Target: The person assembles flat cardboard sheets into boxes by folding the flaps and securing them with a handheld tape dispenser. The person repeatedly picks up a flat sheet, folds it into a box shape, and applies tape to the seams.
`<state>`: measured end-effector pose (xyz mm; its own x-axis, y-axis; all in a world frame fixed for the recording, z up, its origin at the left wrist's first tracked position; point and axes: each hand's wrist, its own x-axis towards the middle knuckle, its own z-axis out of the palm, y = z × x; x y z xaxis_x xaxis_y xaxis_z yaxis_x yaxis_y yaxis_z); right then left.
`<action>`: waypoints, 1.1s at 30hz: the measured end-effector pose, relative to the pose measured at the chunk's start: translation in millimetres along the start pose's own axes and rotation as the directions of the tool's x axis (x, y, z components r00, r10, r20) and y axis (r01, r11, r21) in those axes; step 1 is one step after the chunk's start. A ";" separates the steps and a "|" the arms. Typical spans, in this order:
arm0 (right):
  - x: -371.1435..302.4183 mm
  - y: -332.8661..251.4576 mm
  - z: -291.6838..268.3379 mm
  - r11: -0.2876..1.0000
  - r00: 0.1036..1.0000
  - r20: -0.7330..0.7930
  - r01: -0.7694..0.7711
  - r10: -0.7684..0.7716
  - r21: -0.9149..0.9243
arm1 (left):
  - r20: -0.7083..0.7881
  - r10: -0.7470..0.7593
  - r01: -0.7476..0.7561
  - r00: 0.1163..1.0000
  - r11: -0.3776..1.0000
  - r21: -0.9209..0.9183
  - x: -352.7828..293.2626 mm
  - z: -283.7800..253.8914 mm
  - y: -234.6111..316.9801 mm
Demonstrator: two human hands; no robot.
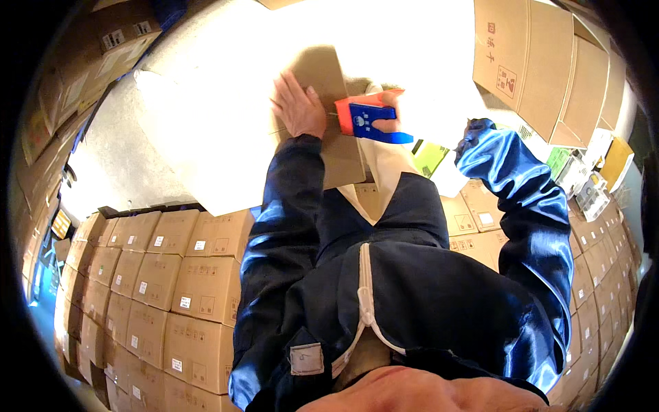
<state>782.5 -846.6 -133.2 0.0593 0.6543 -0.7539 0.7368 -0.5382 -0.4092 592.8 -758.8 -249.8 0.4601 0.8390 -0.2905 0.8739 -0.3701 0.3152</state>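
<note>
A brown cardboard box [328,86] lies in front of me on a brightly lit pale surface. My left hand [300,103] rests flat on its left part, fingers stretched out and holding nothing. Just right of it, my right hand [388,117] is closed around a blue and orange hand tool [371,122], which looks like a tape dispenser. The tool's orange end is at the box's right edge; I cannot tell whether it touches. Glare washes out my right wrist, between the hand and the dark sleeve cuff.
Stacked cardboard cartons [206,288] with white labels fill the left side, and more cartons [587,275] stand at the right. A large cardboard box [525,62] is at the far right. Small packages [590,196] lie below it. A yellow-green item [430,158] lies near my right sleeve.
</note>
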 end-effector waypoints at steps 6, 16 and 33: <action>29.6 26.6 27.4 0.969 0.967 0.082 0.245 -0.243 -0.023 | -0.091 0.062 -0.043 0.994 0.979 0.201 5.9 11.4 -20.0; 58.1 128.3 26.3 0.975 0.979 0.110 0.186 -0.173 -0.124 | -0.121 0.110 -0.070 0.986 0.952 0.298 11.0 1.3 -7.2; 135.9 26.7 160.4 0.992 0.992 0.024 -0.126 0.127 -0.023 | -0.096 0.051 -0.056 0.994 0.997 -0.046 9.8 29.9 -35.1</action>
<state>702.2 -857.3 -329.1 0.1359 0.5676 -0.8120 0.7389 -0.6040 -0.2985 571.3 -749.5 -290.7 0.4870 0.8534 -0.1857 0.8388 -0.3977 0.3717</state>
